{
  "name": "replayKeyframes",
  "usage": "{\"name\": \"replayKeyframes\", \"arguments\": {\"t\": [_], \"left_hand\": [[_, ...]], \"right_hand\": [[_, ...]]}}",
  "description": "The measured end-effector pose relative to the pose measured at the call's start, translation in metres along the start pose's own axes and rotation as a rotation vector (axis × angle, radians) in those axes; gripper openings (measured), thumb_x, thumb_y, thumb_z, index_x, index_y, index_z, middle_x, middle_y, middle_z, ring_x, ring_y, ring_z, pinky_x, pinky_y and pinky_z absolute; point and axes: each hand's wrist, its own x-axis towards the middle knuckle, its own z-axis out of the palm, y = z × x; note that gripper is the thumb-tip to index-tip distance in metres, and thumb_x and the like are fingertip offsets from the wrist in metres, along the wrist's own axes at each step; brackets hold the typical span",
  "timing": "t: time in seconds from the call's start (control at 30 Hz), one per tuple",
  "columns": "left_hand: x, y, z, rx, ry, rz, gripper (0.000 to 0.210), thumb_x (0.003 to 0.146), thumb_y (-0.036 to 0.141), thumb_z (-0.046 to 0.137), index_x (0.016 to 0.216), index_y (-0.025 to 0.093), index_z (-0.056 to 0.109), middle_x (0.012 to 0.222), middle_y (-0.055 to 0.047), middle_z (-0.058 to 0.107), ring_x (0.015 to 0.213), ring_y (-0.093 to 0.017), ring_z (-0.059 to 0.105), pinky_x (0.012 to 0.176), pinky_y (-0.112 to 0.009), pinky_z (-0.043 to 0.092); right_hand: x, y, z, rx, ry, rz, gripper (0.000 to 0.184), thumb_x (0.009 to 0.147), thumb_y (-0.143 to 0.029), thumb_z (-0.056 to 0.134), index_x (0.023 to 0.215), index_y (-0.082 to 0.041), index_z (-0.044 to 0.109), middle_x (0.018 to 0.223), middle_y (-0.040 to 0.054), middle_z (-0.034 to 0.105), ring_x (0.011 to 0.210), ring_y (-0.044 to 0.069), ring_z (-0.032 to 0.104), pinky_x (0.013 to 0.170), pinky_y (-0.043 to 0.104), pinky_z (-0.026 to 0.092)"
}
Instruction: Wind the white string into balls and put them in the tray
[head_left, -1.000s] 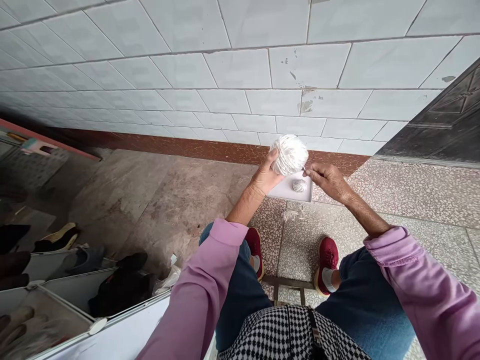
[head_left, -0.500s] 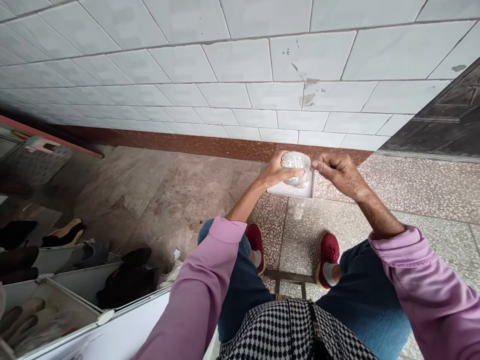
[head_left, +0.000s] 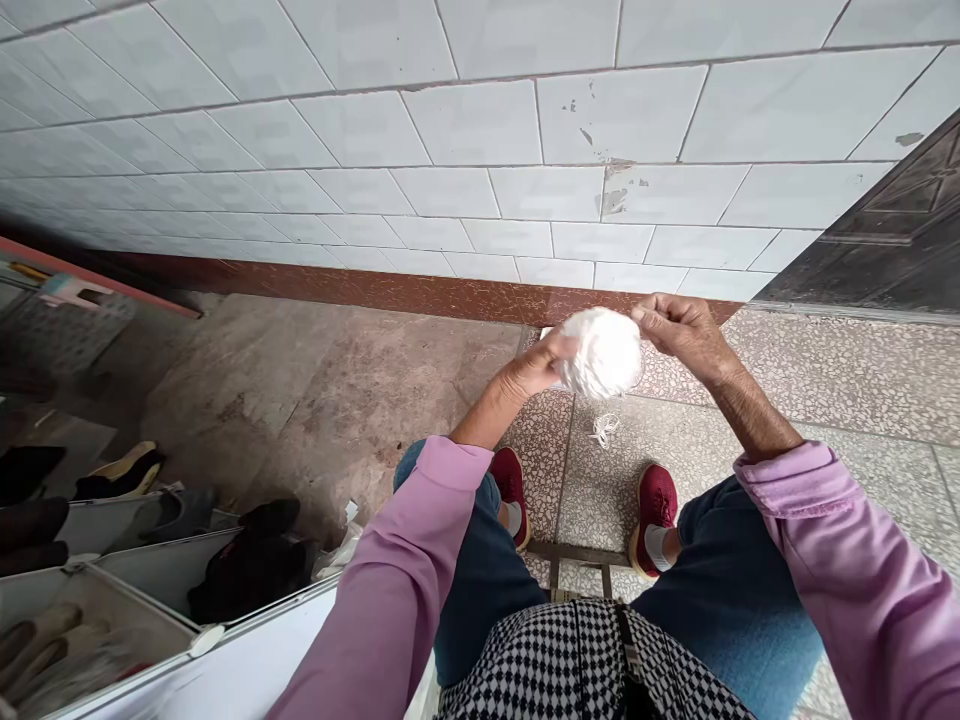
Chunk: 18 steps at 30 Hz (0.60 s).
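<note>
A ball of white yarn [head_left: 602,352], slightly blurred, is in my left hand [head_left: 547,360], whose fingers curl round its left side. My right hand [head_left: 679,335] is at the ball's upper right edge, thumb and forefinger pinched together. Whatever lies between those fingertips is too small to make out. Behind the ball, a white tray or box lid [head_left: 547,333] shows only in part; the rest of it is hidden. A small loose tangle of white yarn [head_left: 604,430] hangs or lies just below the ball, over the speckled floor.
A white-tiled wall [head_left: 472,190] with a brown skirting runs across in front. At lower left stands a white divided rack [head_left: 262,625] holding several dark shoes. My red shoes [head_left: 658,500] rest on the floor by a metal bar [head_left: 577,552]. A dark door [head_left: 892,230] is at right.
The ball has turned in my left hand and come up and right, covering more of the tray. My right hand has shifted slightly right. The tangle below looks looser and more spread.
</note>
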Motion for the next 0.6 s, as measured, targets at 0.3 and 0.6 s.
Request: {"name": "replayKeyframes", "arguments": {"t": [0.3, 0.6], "left_hand": [[-0.003, 0.051, -0.035, -0.36, 0.347, 0.208, 0.094, 0.067, 0.1, 0.067, 0.125, 0.026, 0.073, 0.135, -0.016, 0.075, 0.128, -0.038, 0.07, 0.09, -0.046, 0.064], [-0.017, 0.066, -0.106, -0.345, 0.464, 0.288, 0.093, 0.05, 0.092, 0.085, 0.125, 0.039, 0.075, 0.134, -0.009, 0.075, 0.143, -0.038, 0.059, 0.1, -0.047, 0.057]], "right_hand": [[0.002, 0.035, -0.032, -0.033, -0.04, 0.104, 0.055, 0.09, -0.069, 0.087, 0.071, -0.022, 0.065, 0.063, -0.0016, 0.057, 0.057, 0.011, 0.049, 0.054, 0.031, 0.044], [-0.021, 0.047, -0.063, -0.05, -0.189, 0.253, 0.047, 0.09, -0.063, 0.09, 0.075, -0.021, 0.074, 0.072, 0.0038, 0.07, 0.062, 0.015, 0.061, 0.059, 0.032, 0.051]]}}
